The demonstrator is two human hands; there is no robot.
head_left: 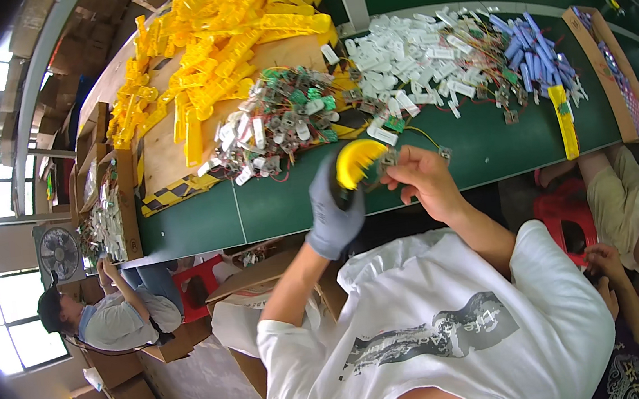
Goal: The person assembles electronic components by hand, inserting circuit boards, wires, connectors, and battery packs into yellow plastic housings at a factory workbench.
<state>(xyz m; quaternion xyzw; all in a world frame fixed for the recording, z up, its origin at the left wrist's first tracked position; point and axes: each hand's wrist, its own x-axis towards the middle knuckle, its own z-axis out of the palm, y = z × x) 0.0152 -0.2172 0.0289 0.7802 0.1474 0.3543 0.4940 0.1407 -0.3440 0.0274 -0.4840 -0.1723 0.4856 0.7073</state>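
Observation:
My left hand (pixel 336 205), in a grey glove, is closed around a curved yellow plastic shell (pixel 360 163) just above the table's near edge. Beside it, my bare right hand (pixel 425 176) pinches a small grey part (pixel 387 160) at the shell's right side; finger and shell hide much of that part. Just beyond my hands lies a white plastic piece (pixel 382 132) with a green circuit board and thin wires. A heap of white pieces with wires and boards (pixel 271 122) is ahead to the left.
Yellow shells (pixel 216 53) are piled on a wooden board at far left. White plastic pieces (pixel 413 55) and blue cylindrical cells (pixel 532 57) are heaped ahead. A cardboard box (pixel 605 80) stands at the right, near a yellow strip (pixel 563 120). People sit on both sides.

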